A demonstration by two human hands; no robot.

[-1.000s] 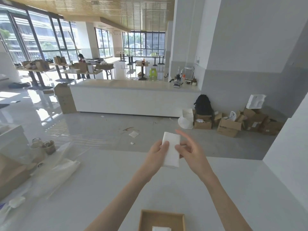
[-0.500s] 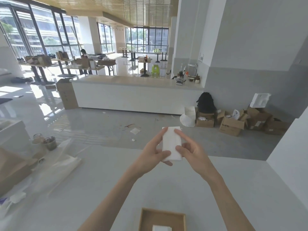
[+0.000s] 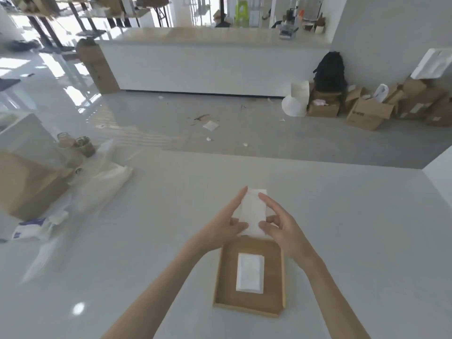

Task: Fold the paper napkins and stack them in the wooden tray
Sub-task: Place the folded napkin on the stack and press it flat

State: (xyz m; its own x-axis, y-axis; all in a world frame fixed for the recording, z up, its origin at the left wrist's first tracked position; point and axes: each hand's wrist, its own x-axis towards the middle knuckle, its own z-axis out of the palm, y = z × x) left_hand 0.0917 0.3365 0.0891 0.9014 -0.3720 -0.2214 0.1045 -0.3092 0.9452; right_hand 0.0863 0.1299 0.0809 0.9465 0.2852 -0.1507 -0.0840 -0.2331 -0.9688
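Observation:
A folded white paper napkin (image 3: 253,211) is held between my two hands just beyond the far edge of the wooden tray (image 3: 226,277). My left hand (image 3: 223,225) grips its left side with thumb on top. My right hand (image 3: 281,226) grips its right side. Inside the tray lies another folded white napkin (image 3: 250,272), flat near the middle. The tray sits on the white table (image 3: 146,241) close to me.
On the table's left lie a napkin pack (image 3: 27,231), clear plastic bags (image 3: 105,182), a cardboard box (image 3: 24,184) and small jars (image 3: 78,145). Beyond the table are a grey floor, a long white counter (image 3: 208,62) and cardboard boxes (image 3: 367,113) at the right wall.
The view has tipped down, so the whole tray shows. Both hands have brought the folded napkin lower and closer to the tray's far edge.

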